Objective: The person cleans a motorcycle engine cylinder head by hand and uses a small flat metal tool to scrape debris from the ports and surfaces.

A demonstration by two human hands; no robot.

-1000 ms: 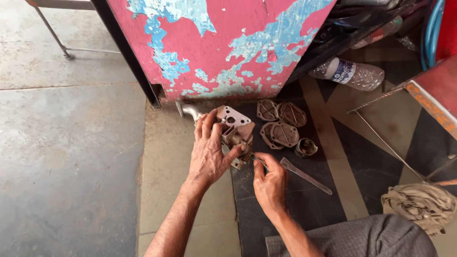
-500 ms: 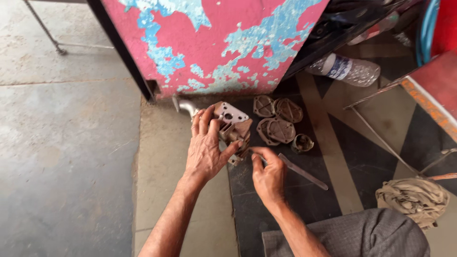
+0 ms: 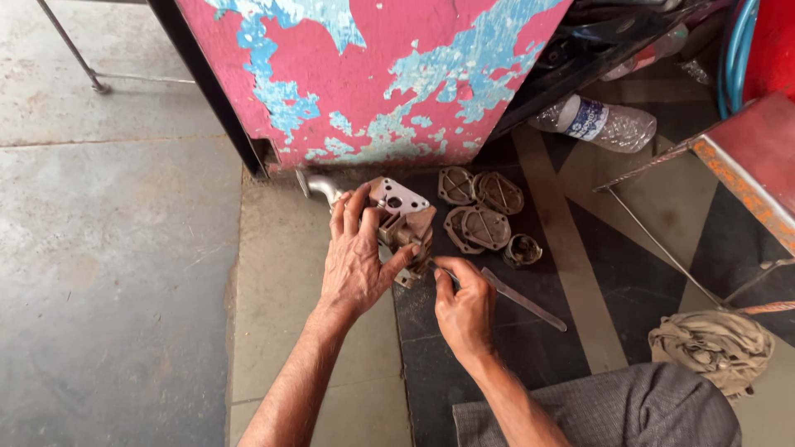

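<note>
My left hand [image 3: 358, 261] grips a rusty metal pump body [image 3: 403, 217] with a pale flat flange and a bent pipe stub, resting on the floor. My right hand [image 3: 465, 308] pinches a thin tool whose tip touches the lower right of that part; what kind of tool it is stays hidden by the fingers. A long flat metal blade [image 3: 523, 300] lies on the floor just right of my right hand. Several round rusty cover plates [image 3: 479, 210] lie in a cluster beyond, with a small ring-shaped piece [image 3: 523, 250] beside them.
A peeling pink and blue metal panel [image 3: 373, 74] stands right behind the parts. A plastic bottle [image 3: 595, 124] lies at upper right, a dirty rag [image 3: 714, 346] at lower right, a red metal frame [image 3: 745, 165] on the right. My grey-trousered knee [image 3: 621, 410] is at the bottom.
Both hands stay on the part; my right hand has shifted slightly at its lower edge. The view has moved a little.
</note>
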